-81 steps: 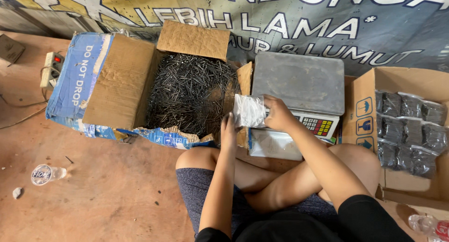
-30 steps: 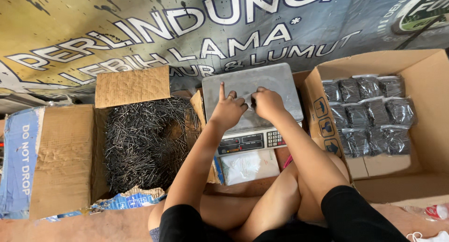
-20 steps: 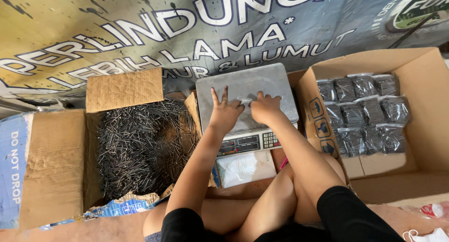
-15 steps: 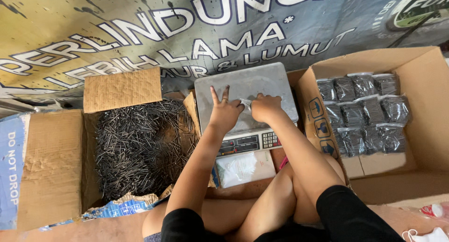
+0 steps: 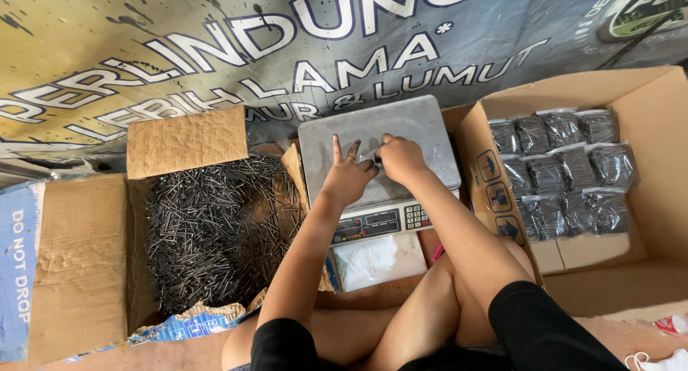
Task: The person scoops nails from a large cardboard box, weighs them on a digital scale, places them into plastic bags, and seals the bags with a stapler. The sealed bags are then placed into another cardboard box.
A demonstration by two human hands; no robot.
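- Grey metal formed the flat square platform of the weighing scale (image 5: 423,124), and both hands lay on it, close together near its middle.
- The left hand (image 5: 349,174) was spread wide, fingers pointing up and away, palm down on the platform.
- The right hand (image 5: 401,158) was curled narrow just beside it; whether it pinched something could not be told.
- The scale's front panel with display and small keypad (image 5: 380,222) showed just below the wrists.
- A white flat plastic bag (image 5: 378,259) lay in front of the scale, near the knees.
- The open cardboard box of loose dark nails (image 5: 208,235) stood to the left.
- The second cardboard box (image 5: 645,235), holding small clear bags of nails (image 5: 562,172) in rows, stood to the right.
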